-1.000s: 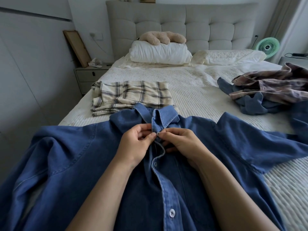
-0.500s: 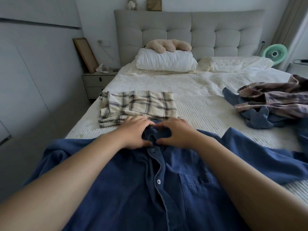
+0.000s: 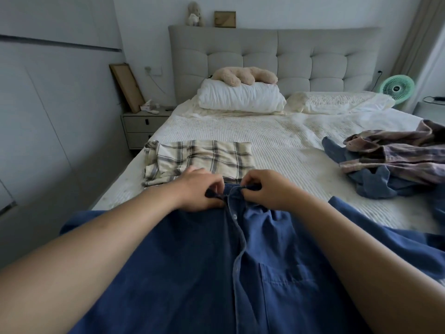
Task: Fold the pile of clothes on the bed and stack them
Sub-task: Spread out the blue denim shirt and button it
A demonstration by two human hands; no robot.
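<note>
we pinch the collar of the blue denim shirt point(image 3: 197, 273) with our left hand point(image 3: 196, 189) and right hand point(image 3: 267, 189), fingers curled tight on each side, likely to square it flat on the bed point(image 3: 277, 145) before folding beside the folded plaid shirt point(image 3: 199, 157).

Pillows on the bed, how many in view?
2. A plump white pillow against the headboard, with a plush toy lying on it; a flatter cream pillow to its right. Others may be hidden beneath.
</note>
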